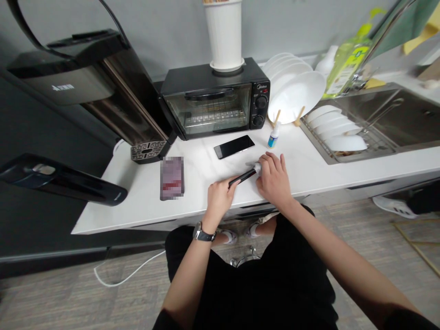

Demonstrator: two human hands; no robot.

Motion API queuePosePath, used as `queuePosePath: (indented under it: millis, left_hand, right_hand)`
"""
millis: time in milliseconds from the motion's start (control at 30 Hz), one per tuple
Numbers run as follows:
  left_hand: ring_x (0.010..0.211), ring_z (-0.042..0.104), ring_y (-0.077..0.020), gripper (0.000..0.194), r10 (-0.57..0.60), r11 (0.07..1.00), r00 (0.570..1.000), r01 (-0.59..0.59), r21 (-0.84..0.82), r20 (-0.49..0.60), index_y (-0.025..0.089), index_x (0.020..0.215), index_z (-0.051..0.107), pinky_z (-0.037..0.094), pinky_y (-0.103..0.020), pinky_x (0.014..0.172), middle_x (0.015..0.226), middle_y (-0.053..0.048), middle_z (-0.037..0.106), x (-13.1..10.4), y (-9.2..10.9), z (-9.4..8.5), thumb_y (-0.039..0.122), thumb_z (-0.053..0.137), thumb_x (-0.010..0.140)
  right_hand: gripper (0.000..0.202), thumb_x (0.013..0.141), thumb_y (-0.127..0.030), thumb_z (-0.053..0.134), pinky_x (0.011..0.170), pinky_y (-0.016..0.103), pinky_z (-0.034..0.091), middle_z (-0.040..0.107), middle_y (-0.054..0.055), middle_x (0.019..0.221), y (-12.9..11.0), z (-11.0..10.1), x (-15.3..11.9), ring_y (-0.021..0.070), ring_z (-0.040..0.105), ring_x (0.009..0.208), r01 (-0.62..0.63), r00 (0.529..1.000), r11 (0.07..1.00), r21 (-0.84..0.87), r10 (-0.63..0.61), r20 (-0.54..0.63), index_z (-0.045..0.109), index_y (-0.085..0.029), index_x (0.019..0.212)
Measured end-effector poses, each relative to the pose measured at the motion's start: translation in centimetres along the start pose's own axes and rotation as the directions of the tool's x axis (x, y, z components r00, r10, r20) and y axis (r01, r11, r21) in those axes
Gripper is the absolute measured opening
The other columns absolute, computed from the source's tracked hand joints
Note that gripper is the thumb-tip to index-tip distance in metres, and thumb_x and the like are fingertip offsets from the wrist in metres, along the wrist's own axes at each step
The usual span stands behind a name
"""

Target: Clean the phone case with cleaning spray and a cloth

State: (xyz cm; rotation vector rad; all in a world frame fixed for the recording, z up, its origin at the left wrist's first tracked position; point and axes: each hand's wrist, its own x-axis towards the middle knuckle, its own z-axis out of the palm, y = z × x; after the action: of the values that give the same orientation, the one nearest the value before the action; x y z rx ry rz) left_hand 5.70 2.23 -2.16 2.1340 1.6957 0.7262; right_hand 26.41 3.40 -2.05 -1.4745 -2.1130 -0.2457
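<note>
In front of the black, boxy metal oven (213, 73): holding a thin, flat, black bar (242, 177) in left hand (220, 197). Could knock over the small, blue-and-white plastic bottle (273, 137), near the oven's right front, or drop the bar, by pushing too hard with the crumpled grey wipe (257, 168) pinched in right hand (275, 181).

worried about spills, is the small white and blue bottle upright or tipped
Upright: the bottle stands on its base on the counter, white top uppermost.

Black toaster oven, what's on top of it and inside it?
On top of the oven a white pot stands in a saucer. Through the glass door, a wire rack shows inside. The saucer covers the spot beneath it; the door handle blocks part of the interior.
</note>
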Motion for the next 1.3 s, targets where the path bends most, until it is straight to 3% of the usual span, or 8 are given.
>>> queuePosePath:
  millis: [167,267,533,633,767,933,1067,1300]
  left_hand:
    - [0.092,0.078,-0.0259,0.026,-0.018,0.990,0.998,0.009,0.140,0.061,0.019,0.109,0.080,0.052,-0.030,0.078,0.104,-0.012,0.083,0.1,-0.2,-0.1,0.018,0.056,0.099]
    - [0.086,0.078,-0.0268,0.026,-0.073,0.968,0.990,0.042,0.247,0.118,0.014,0.096,0.079,0.050,-0.031,0.074,0.095,-0.015,0.082,0.1,-0.5,-0.2,0.006,0.055,0.090]
    - [0.095,0.079,-0.0236,0.028,-0.014,0.999,1.000,0.014,-0.034,0.004,0.023,0.120,0.079,0.051,-0.028,0.079,0.111,-0.010,0.082,0.0,-0.2,-0.2,0.034,0.058,0.105]
    - [0.097,0.078,-0.0249,0.029,-0.037,0.999,0.999,0.037,-0.012,0.011,0.024,0.121,0.079,0.050,-0.028,0.078,0.111,-0.010,0.082,0.1,0.0,-0.1,0.037,0.058,0.105]
    - [0.094,0.078,-0.0244,0.027,-0.019,0.999,1.000,0.018,0.033,0.010,0.023,0.118,0.079,0.050,-0.028,0.078,0.108,-0.010,0.083,0.1,0.0,0.0,0.031,0.056,0.105]
    - [0.084,0.077,-0.0268,0.025,-0.065,0.974,0.991,0.039,0.223,0.114,0.013,0.096,0.079,0.050,-0.031,0.072,0.092,-0.016,0.081,0.1,-0.6,-0.2,0.007,0.055,0.090]
    - [0.087,0.077,-0.0265,0.023,-0.036,0.986,0.995,0.019,0.166,0.097,0.014,0.097,0.080,0.050,-0.030,0.074,0.093,-0.014,0.082,0.1,-0.8,-0.3,0.012,0.057,0.094]
    - [0.093,0.079,-0.0250,0.029,-0.012,1.000,1.000,0.011,0.024,0.013,0.024,0.119,0.080,0.048,-0.027,0.075,0.107,-0.010,0.083,0.2,-0.2,-0.1,0.036,0.057,0.106]
  right_hand:
    - [0.050,0.088,-0.014,0.049,0.130,0.065,0.010,0.059,0.020,0.147,-6.8,0.5,-1.2,0.0364,0.035,0.152,0.094,0.994,0.984,0.154,-0.100,0.036,0.053,-0.009,0.138]
    - [0.054,0.093,-0.015,0.047,0.131,0.063,0.007,0.057,0.019,0.151,-8.4,0.7,-1.6,0.0334,0.037,0.152,0.203,0.974,0.960,0.194,-0.219,0.066,0.049,-0.009,0.146]
    - [0.051,0.088,-0.011,0.046,0.130,0.062,0.015,0.060,0.019,0.147,0.7,0.2,0.1,0.0324,0.043,0.148,0.111,0.993,0.993,0.033,-0.112,0.028,0.052,-0.012,0.138]
    - [0.050,0.083,-0.010,0.048,0.129,0.062,0.017,0.062,0.019,0.142,1.3,0.1,0.5,0.0335,0.044,0.147,0.066,0.998,0.997,0.031,-0.066,0.012,0.054,-0.012,0.133]
    - [0.050,0.083,-0.013,0.049,0.130,0.065,0.011,0.062,0.018,0.142,-3.1,0.3,-0.2,0.0344,0.040,0.150,0.060,0.998,0.990,0.128,-0.060,0.000,0.055,-0.012,0.132]
    - [0.056,0.090,-0.015,0.047,0.130,0.065,-0.005,0.056,0.019,0.154,-8.0,0.5,-1.3,0.0314,0.038,0.153,0.212,0.970,0.950,0.230,-0.234,0.071,0.048,-0.011,0.147]
    - [0.054,0.092,-0.013,0.046,0.131,0.063,-0.005,0.057,0.018,0.154,-5.3,0.4,-1.1,0.0299,0.041,0.151,0.245,0.964,0.961,0.130,-0.256,0.073,0.048,-0.012,0.146]
    - [0.054,0.081,-0.011,0.050,0.130,0.066,0.007,0.060,0.019,0.146,2.1,0.3,0.9,0.0347,0.046,0.146,0.048,0.999,0.999,0.008,-0.048,-0.002,0.052,-0.012,0.135]
